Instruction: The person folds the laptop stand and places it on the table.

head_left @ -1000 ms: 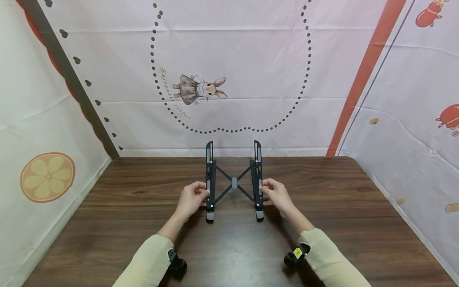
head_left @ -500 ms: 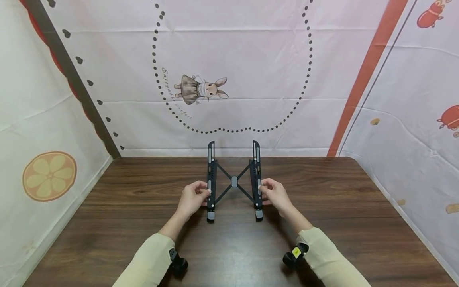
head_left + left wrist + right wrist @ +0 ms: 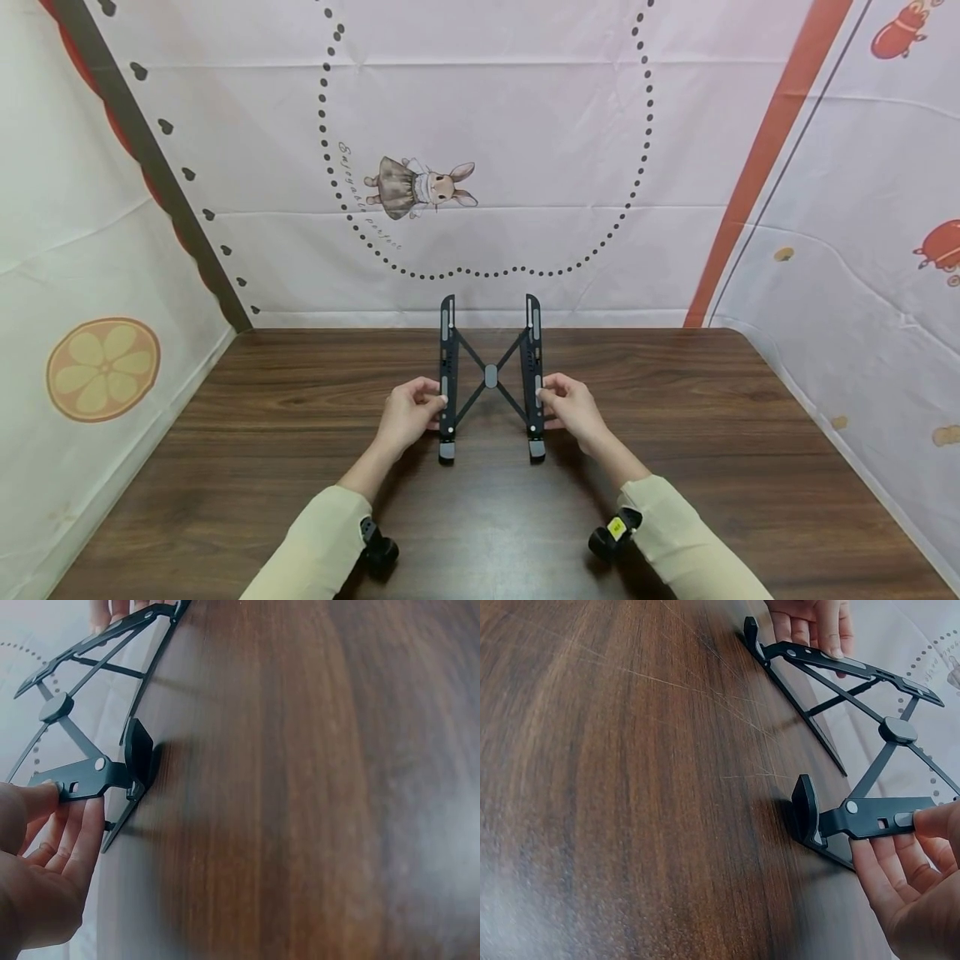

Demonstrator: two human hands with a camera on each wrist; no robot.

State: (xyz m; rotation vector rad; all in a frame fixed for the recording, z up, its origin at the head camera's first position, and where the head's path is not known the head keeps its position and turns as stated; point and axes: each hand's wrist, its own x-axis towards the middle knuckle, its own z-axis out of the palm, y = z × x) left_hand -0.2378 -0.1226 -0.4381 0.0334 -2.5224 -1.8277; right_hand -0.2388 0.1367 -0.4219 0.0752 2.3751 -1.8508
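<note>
Since the earlier frame the two side rails of the laptop stand point(image 3: 491, 376) have come a bit closer together, and the left hand point(image 3: 406, 414) and right hand point(image 3: 573, 410) have gone in with them. The stand's sitting around the middle of the table point(image 3: 480, 533), towards the back cloth point(image 3: 540, 150). Both hands have a pinch going: thumb on top of a rail, fingers underneath, gap closed down to the rail's thickness. We'd guess it's light and pretty stiff, with the give all in the hinged cross bars. Can't tell if it's metal or plastic, but the dark bits look smooth, so maybe slippery; the grey pads probably grip better. We'd hold the outer rail edges, clear of those pinchy cross bars.
</note>
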